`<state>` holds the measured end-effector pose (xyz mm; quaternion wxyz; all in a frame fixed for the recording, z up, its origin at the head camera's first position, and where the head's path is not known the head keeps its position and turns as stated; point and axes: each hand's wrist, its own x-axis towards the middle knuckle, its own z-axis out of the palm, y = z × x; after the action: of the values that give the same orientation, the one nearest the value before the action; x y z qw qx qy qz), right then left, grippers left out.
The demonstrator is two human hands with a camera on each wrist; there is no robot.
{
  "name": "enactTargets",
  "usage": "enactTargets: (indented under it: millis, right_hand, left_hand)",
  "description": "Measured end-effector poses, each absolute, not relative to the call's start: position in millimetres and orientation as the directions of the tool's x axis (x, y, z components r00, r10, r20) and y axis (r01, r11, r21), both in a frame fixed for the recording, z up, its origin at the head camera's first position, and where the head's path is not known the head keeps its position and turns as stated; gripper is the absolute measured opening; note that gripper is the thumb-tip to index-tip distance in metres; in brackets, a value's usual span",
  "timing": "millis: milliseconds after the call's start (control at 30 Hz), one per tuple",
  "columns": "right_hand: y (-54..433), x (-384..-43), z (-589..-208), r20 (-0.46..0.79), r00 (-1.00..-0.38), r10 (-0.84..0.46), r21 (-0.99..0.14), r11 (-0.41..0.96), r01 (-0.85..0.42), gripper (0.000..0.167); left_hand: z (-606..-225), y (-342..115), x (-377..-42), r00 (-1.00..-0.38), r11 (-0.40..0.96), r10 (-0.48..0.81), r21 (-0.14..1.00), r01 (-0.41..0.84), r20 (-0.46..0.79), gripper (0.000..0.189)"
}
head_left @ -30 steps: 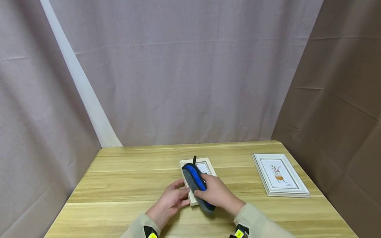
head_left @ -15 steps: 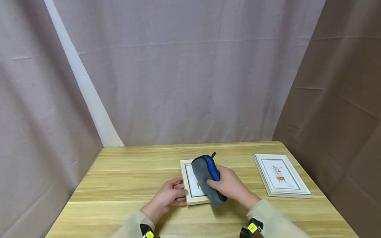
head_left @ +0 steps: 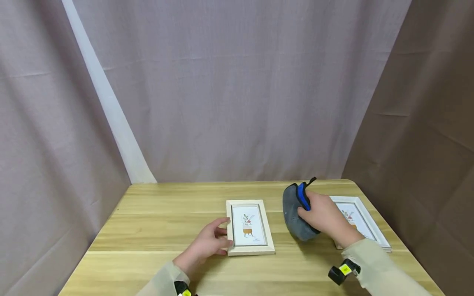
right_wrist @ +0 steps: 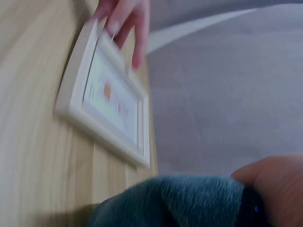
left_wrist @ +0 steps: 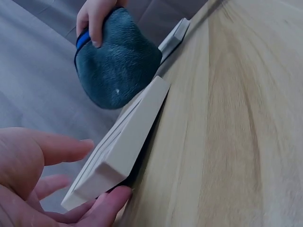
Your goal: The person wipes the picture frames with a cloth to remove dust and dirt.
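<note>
A picture frame point(head_left: 250, 250) with a cream border lies face up near the middle of the table; it holds a print of a plant in an orange pot. My left hand point(head_left: 207, 246) is at its left edge. In the left wrist view, fingertips point(left_wrist: 118, 195) touch the frame's lower edge while another finger stands off from it. To the right of the frame, my right hand point(head_left: 327, 216) grips a folded grey cleaning cloth point(head_left: 296, 218) with blue and black trim and a small black loop. The cloth hangs above the table, apart from the frame.
A white picture frame point(head_left: 370, 220) lies at the table's right side, partly hidden behind the right hand and wrist. The wooden table point(head_left: 155, 230) is bounded by grey-brown curtains point(head_left: 237, 102) at the back and both sides.
The right hand has drawn the cloth off the cream picture frame to the right, and the print is fully uncovered. My left hand stays at the frame's left edge; the frame now lies straighter.
</note>
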<state>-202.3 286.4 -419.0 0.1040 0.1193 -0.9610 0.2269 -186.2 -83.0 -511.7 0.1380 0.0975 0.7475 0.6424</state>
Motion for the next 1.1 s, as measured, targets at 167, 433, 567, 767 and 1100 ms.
enactTargets:
  millis: [167,433,567,767,1100]
  right_hand:
    - [300.4,-201.8,-418.7,0.277,-0.949,-0.151,-0.294,0.927,-0.233,0.038]
    - [281.5,-210.5,-447.4,0.315,-0.915,-0.252,-0.024,0.962,-0.273,0.038]
    - [266.8,-209.5,-467.8,0.185,-0.943,-0.277,-0.028,0.958,-0.287,0.034]
    - [243.5,-203.6,-483.7,0.112,-0.953,-0.281,-0.073,0.954,-0.290,0.055]
    - [233.5,-188.2,-497.3,0.120,-0.940,-0.320,-0.159,0.928,-0.337,0.068]
  left_hand:
    - [-515.4,-88.5,-181.9,-0.933,0.223,0.356,0.974,0.034,-0.049,0.061]
    - [-513.0,-88.6,-174.7,-0.926,0.256,0.378,0.963,0.085,-0.018,0.054]
    - [-510.4,-85.6,-171.6,-0.920,0.290,0.389,0.953,0.090,-0.032,0.055]
    - [-510.0,-83.4,-170.6,-0.928,0.301,0.373,0.947,0.113,-0.008,0.058]
    - [-519.8,-81.9,-169.8,-0.946,0.397,0.319,0.897,0.194,0.064,0.061]
